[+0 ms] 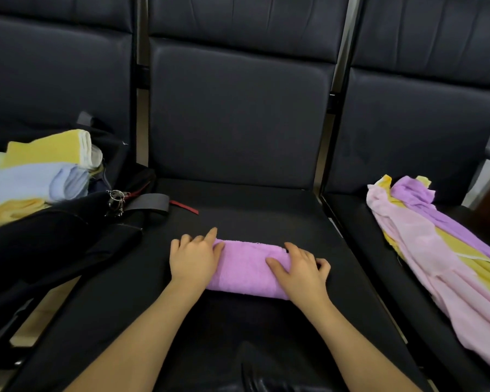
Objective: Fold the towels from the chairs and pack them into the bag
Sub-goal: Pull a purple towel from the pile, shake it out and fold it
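Head view: both hands [194,260] [301,271] flat on purple towel [244,274]

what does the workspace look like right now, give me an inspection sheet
surface: middle chair seat, black padded, bears the folded towel.
job's things: purple towel folded into a compact block on the middle seat; black bag on the left chair, with folded yellow, blue and white towels stacked at its opening; unfolded pink, yellow and purple towels heaped on the right chair.
clutter: key ring and red strap by the bag.
grippers: left hand and right hand press on the towel's ends.
cables: nothing seen.
surroundings: row of black chairs with metal frames between the backrests.
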The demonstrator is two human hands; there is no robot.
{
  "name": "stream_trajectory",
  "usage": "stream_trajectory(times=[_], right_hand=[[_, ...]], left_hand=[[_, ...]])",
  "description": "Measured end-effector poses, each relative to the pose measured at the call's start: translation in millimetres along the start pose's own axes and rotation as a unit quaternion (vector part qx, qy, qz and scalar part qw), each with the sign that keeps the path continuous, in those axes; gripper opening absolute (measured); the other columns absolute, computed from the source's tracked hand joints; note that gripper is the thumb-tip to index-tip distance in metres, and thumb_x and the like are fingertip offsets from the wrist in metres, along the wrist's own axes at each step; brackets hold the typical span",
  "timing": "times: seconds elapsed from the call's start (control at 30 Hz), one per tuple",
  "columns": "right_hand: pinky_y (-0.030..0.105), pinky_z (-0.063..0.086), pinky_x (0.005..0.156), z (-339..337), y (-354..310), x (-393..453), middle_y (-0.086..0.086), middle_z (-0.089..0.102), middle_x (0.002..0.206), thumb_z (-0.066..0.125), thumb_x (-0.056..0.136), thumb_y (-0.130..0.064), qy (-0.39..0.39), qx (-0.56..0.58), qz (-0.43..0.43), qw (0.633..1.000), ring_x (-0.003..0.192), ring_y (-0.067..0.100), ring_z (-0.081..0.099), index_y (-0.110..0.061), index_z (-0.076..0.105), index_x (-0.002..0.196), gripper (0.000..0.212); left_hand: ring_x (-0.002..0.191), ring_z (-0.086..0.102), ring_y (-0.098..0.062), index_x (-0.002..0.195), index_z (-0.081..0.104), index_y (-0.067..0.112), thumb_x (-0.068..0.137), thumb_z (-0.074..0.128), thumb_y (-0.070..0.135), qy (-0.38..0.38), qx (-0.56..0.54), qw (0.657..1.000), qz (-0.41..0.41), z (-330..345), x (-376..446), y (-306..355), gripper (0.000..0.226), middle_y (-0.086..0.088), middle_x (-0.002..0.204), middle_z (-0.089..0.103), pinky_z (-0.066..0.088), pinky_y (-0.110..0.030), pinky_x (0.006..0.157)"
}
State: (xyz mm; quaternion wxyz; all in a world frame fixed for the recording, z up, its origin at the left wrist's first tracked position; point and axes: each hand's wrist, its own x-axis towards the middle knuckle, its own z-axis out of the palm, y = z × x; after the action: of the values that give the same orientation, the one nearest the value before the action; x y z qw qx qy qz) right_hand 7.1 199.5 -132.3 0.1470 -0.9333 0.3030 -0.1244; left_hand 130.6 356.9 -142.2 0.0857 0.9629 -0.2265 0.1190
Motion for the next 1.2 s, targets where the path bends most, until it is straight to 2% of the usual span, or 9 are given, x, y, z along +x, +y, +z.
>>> stream_trajectory(times=[0.17, 0.33, 0.4, 0.5, 0.63, 0.8, 1.0, 1.13, 1.2], right_hand=[[0.033, 0.013, 0.110, 1, -5, -7, -0.009, 0.050, 0.136, 0.041, 0.095, -0.052, -0.006, -0.046, -0.018, 0.999, 0.128, 0.010, 0.041, -0.026, 0.038, 0.139, 0.051], [0.031, 0.017, 0.108, 4, -14, -8, -0.002, 0.049, 0.134, 0.045, 0.097, -0.042, -0.027, -0.011, -0.014, 0.999, 0.124, 0.015, 0.045, -0.023, 0.033, 0.139, 0.048], [0.032, 0.022, 0.107, 3, -18, -11, 0.000, 0.045, 0.134, 0.044, 0.098, -0.037, -0.044, 0.017, -0.030, 0.998, 0.122, 0.017, 0.046, -0.023, 0.032, 0.140, 0.046], [0.034, 0.034, 0.101, -2, -23, -17, 0.003, 0.042, 0.129, 0.044, 0.099, -0.034, -0.071, 0.049, -0.048, 0.995, 0.113, 0.021, 0.050, -0.022, 0.036, 0.135, 0.039], [0.031, 0.042, 0.091, -10, -24, -24, 0.002, 0.044, 0.120, 0.041, 0.100, -0.032, -0.044, 0.040, -0.090, 0.994, 0.101, 0.021, 0.054, -0.022, 0.042, 0.132, 0.033], [0.032, 0.049, 0.085, -27, -47, -28, 0.003, 0.038, 0.124, 0.045, 0.100, -0.025, -0.008, 0.022, -0.151, 0.988, 0.096, 0.023, 0.057, -0.023, 0.040, 0.137, 0.038], [0.033, 0.051, 0.076, -53, -104, -25, 0.001, 0.043, 0.121, 0.046, 0.099, -0.028, 0.061, 0.103, -0.210, 0.970, 0.090, 0.020, 0.058, -0.022, 0.046, 0.133, 0.035], [0.020, 0.044, 0.068, -62, -155, -19, -0.005, 0.044, 0.109, 0.048, 0.098, -0.030, 0.096, 0.189, -0.258, 0.943, 0.086, 0.011, 0.055, -0.026, 0.053, 0.126, 0.028], [0.012, 0.040, 0.067, -62, -186, -15, -0.005, 0.046, 0.107, 0.050, 0.098, -0.028, 0.105, 0.238, -0.271, 0.927, 0.086, 0.008, 0.053, -0.026, 0.055, 0.124, 0.027]], left_hand=[[0.120, 0.048, -0.021, 0.149, 0.025, 0.028, 0.103, 0.022, 0.043, -0.020, 0.065, 0.997, 0.025, 1, -5, 5, 0.049, 0.003, 0.131, 0.057, 0.030, -0.033, 0.098], [0.091, 0.063, -0.027, 0.127, 0.057, 0.021, 0.098, 0.043, 0.036, 0.043, -0.036, 0.998, 0.025, 9, -13, 0, 0.035, -0.009, 0.103, 0.065, 0.041, -0.039, 0.083], [0.054, 0.062, -0.025, 0.097, 0.070, 0.015, 0.081, 0.068, 0.030, 0.084, -0.022, 0.995, 0.058, 8, -16, -1, 0.022, -0.008, 0.070, 0.064, 0.046, -0.036, 0.060], [0.031, 0.048, -0.020, 0.078, 0.071, 0.012, 0.035, 0.094, 0.018, 0.088, 0.001, 0.992, 0.089, 1, -20, 1, 0.049, -0.006, 0.054, 0.055, 0.042, -0.028, 0.042], [0.035, 0.050, -0.022, 0.083, 0.072, 0.008, 0.030, 0.094, 0.011, 0.116, 0.007, 0.988, 0.101, -14, -29, -2, 0.057, -0.008, 0.058, 0.056, 0.041, -0.028, 0.045], [0.040, 0.053, -0.026, 0.093, 0.074, 0.008, 0.050, 0.093, 0.017, 0.190, 0.027, 0.977, 0.095, -41, -32, -28, 0.048, -0.012, 0.063, 0.059, 0.042, -0.032, 0.049], [0.047, 0.055, -0.027, 0.099, 0.072, 0.009, 0.062, 0.088, 0.022, 0.263, 0.077, 0.960, 0.057, -95, -21, -70, 0.042, -0.012, 0.067, 0.060, 0.043, -0.034, 0.051], [0.057, 0.061, -0.033, 0.103, 0.068, 0.006, 0.064, 0.086, 0.014, 0.247, 0.095, 0.964, 0.014, -133, -13, -112, 0.043, -0.016, 0.073, 0.063, 0.046, -0.039, 0.056], [0.065, 0.060, -0.035, 0.108, 0.064, 0.008, 0.077, 0.076, 0.014, 0.228, 0.091, 0.969, -0.016, -147, -7, -136, 0.035, -0.015, 0.079, 0.062, 0.043, -0.041, 0.062]])
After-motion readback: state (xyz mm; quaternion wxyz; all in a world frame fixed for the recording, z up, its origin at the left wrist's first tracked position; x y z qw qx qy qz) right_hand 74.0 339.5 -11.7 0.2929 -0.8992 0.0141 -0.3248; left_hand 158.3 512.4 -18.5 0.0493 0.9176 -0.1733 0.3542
